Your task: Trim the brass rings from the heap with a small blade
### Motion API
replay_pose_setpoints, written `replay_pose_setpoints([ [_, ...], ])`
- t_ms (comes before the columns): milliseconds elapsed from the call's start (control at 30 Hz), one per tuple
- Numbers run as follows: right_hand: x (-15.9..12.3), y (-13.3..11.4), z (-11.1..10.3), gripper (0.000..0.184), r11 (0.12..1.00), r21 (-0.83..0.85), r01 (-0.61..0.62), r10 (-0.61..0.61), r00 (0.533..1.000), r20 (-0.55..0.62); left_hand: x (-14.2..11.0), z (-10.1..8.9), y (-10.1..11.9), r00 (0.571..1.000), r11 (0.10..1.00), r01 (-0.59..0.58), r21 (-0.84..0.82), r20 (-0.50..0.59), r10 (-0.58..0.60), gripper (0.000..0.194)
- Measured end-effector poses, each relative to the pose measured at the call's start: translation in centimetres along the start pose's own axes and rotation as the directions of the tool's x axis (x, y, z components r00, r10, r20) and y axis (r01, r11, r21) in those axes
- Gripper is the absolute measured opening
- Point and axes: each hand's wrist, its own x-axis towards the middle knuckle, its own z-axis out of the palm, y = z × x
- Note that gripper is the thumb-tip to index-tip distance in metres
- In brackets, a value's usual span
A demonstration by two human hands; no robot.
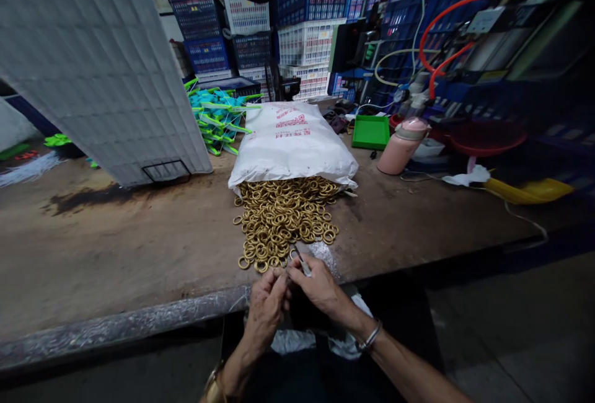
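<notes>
Brown worktop [153,242], stacked crates [304,43] behind. On worktop: one white sack [292,149], one green tray [370,133], one pink bottle [402,150]. Gold-coloured rings [281,220]: one heap at sack mouth, too many to count, lying just beyond both hands. Right hand [320,286] clamped on one slim tool [305,266]. Left hand [266,305] fingers curled beside right; cannot tell whether gripping anything.

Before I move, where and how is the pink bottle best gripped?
I'd grip the pink bottle by its rounded body, below the lid, from the near left: it appears to stand on its base, with bare tabletop that side and a red basin right of it.
</notes>
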Motion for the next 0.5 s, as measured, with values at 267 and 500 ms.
replay_pose_setpoints([
  [267,-0.6,0.0,-0.8,0.016,1.000,0.000,0.001,-0.001,1.000,0.014,-0.4,0.2,0.0,0.989,0.991,0.111,-0.076,0.111,-0.102,0.033],
  [500,-1.2,1.0,-1.4,0.016,0.953,-0.288,0.089,-0.096,0.995,-0.010,-0.4,0.7,0.4,0.990,0.982,0.107,-0.155,0.103,-0.092,0.033],
])
